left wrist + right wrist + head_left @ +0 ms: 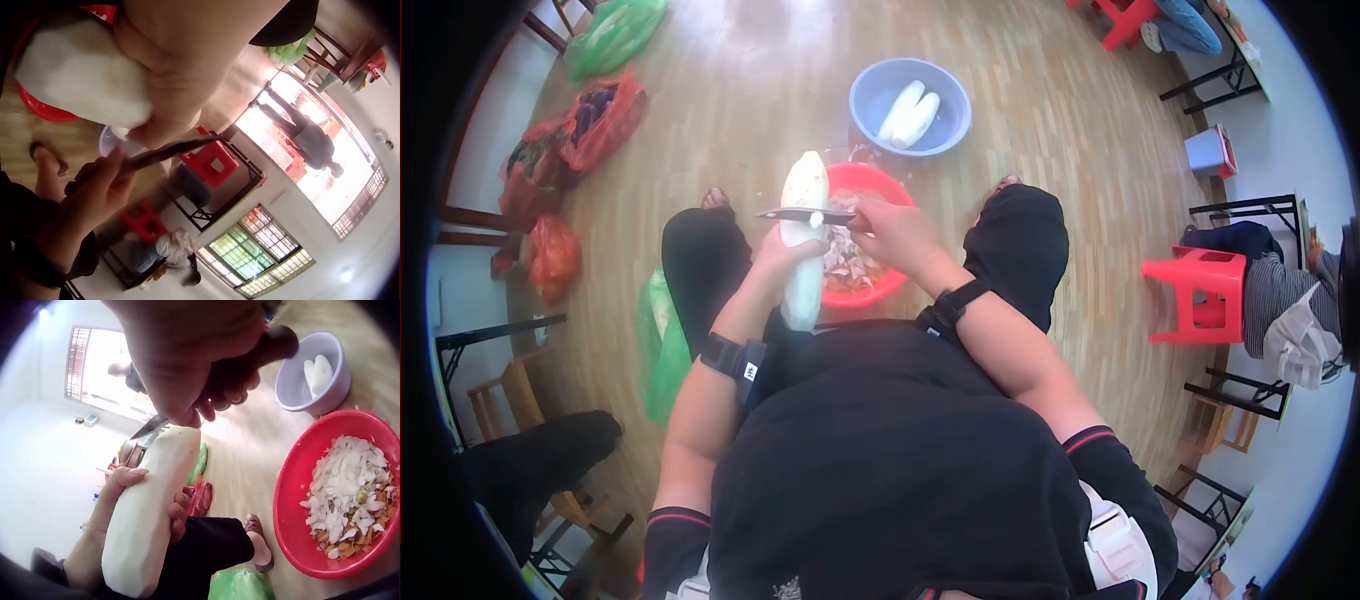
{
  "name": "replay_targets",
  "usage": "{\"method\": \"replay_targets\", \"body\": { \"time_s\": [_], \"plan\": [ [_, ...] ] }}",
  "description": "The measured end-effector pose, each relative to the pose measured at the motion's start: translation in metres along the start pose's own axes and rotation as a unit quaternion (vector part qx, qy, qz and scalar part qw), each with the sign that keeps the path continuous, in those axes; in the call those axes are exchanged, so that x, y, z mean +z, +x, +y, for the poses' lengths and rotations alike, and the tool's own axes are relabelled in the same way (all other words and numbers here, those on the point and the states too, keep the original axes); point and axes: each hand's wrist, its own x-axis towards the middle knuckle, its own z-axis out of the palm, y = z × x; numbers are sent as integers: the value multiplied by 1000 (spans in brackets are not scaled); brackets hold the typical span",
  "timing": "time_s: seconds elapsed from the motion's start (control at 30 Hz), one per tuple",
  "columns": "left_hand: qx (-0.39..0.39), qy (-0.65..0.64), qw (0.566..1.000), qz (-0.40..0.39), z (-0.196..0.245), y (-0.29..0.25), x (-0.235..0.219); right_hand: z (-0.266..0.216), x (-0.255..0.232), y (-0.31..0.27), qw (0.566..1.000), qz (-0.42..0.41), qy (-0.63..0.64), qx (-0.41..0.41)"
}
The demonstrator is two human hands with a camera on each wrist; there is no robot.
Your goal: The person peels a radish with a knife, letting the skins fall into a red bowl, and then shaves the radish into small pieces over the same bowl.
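Note:
A long, peeled white radish [803,290] is held upright in the left hand [775,260], its fingers and thumb wrapped round the lower middle. The right hand [895,232] grips the dark handle [275,350] of a knife [785,214], whose blade crosses the radish's upper part in the head view. The right wrist view puts the blade [149,427] close to the radish's top end. Below both hands, a red basin [902,195] holds white and brownish peelings [350,487]. In the left wrist view the left hand covers part of the radish [81,72].
Beyond the red basin stands a bluish basin [962,100] with two peeled white radishes [915,120]. Red bags [605,120] and green bags [615,35] lie along the left. A green bag [662,350] is beside the left leg. A red stool [1200,295] stands at right.

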Motion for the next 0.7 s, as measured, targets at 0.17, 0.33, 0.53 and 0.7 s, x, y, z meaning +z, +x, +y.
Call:
{"method": "replay_targets", "body": {
  "time_s": [0.17,0.33,0.53,0.7],
  "plan": [
    [6,48,999,-11,-4,4,1,-6,10,-1,997,-44,-53,-18],
    [-12,139,990,-4,-10,7,0,-5,14,0,993,-22,-116,-29],
    [-41,102,993,-46,-1,0,2,1,19,-1,994,-30,-109,-5],
    [-59,103,991,-57,-3,2,1,2,20,-2,992,4,-120,-21]
  ]
}}
